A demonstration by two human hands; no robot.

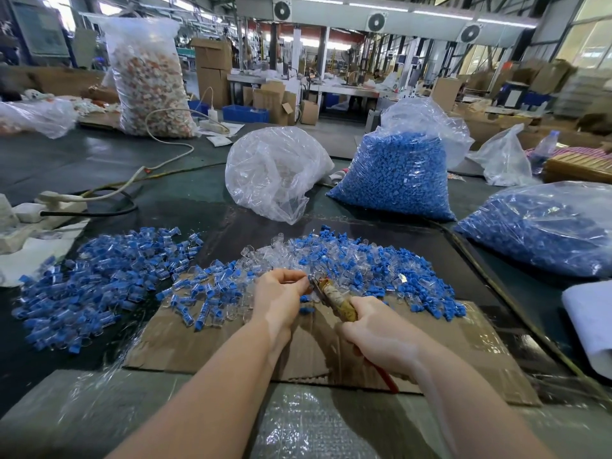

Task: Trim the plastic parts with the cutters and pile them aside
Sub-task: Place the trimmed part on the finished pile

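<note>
My right hand grips the handles of the cutters, whose tape-wrapped body and metal jaws point up and left. My left hand pinches a small plastic part at the cutter jaws; the part itself is mostly hidden by my fingertips. Beyond my hands lies a heap of blue and clear plastic parts on a sheet of cardboard. To the left spreads a second wide pile of blue-and-clear parts on the dark table.
Large clear bags of blue parts stand at the back and at the right. A crumpled, nearly empty bag sits behind the heap. A power strip with cables lies at the left. Bubble wrap covers the near edge.
</note>
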